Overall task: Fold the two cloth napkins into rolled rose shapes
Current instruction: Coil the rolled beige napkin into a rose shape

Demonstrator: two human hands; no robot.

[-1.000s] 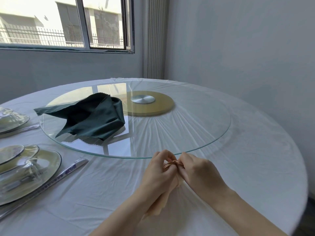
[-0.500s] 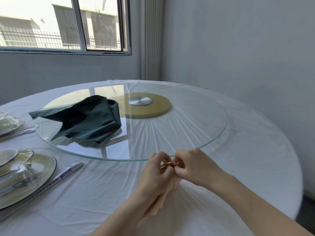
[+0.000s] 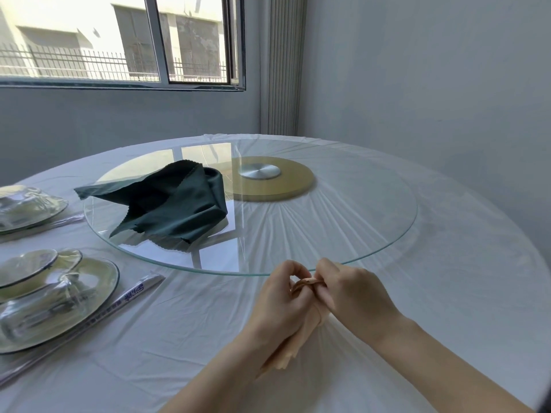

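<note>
Both hands meet just beyond the near rim of the turntable [image 3: 343, 228], raised a little above the table [image 3: 462, 308]. The peach napkin [image 3: 307, 283] sits between them. The left hand [image 3: 277, 305] has its fingers curled round the napkin's rolled body, with thumb and forefinger bent in at the top. The right hand [image 3: 357, 299] pinches the coiled upper edge from the other side, its fingertips touching the left hand's. Only a small brownish curl of the roll shows between the two hands. The rest of the cloth runs down under the left palm, and its loose tail hangs out below the wrist, away from the turntable. How tightly the roll is wound cannot be told, since the fingers hide most of it.

The green napkin [image 3: 173, 204] lies on the left half of the turntable, loosely crumpled, one corner reaching past the left rim. It is well apart from both hands. At the turntable's centre sits a gold disc [image 3: 292, 186] with a metal hub [image 3: 259, 171].

Left of the turntable, plates [image 3: 101, 293] hold upturned glassware, and a wrapped chopstick packet [image 3: 134, 295] lies just beside them.
</note>
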